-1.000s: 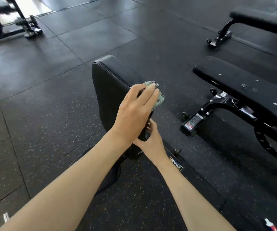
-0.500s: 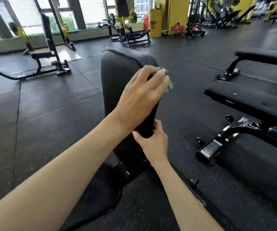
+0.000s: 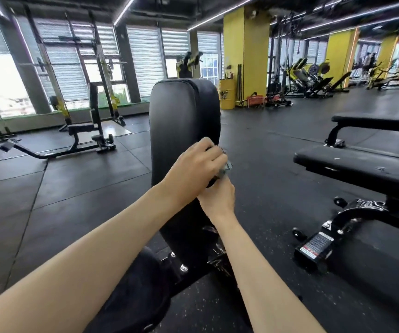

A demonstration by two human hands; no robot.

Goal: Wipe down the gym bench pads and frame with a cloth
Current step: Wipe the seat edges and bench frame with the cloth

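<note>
The black back pad (image 3: 181, 121) of the bench stands nearly upright in front of me. Below it lie the seat pad (image 3: 133, 284) and the black frame (image 3: 208, 263) with bolts. My left hand (image 3: 193, 168) wraps over the pad's right edge and presses a small greenish cloth (image 3: 227, 167) against it; only a corner of the cloth shows past the fingers. My right hand (image 3: 217, 198) grips the same edge just below, its fingers curled behind the pad.
A flat black bench (image 3: 362, 169) stands to the right, its frame foot (image 3: 314, 246) with wheels close by. Another bench (image 3: 376, 120) lies behind it. A rack with a seat (image 3: 83, 131) stands at the left. Black rubber floor (image 3: 61, 195) surrounds the bench.
My head has tilted up, so the gym room has come into view. My left hand with the cloth has slid down the pad's right edge toward my right hand.
</note>
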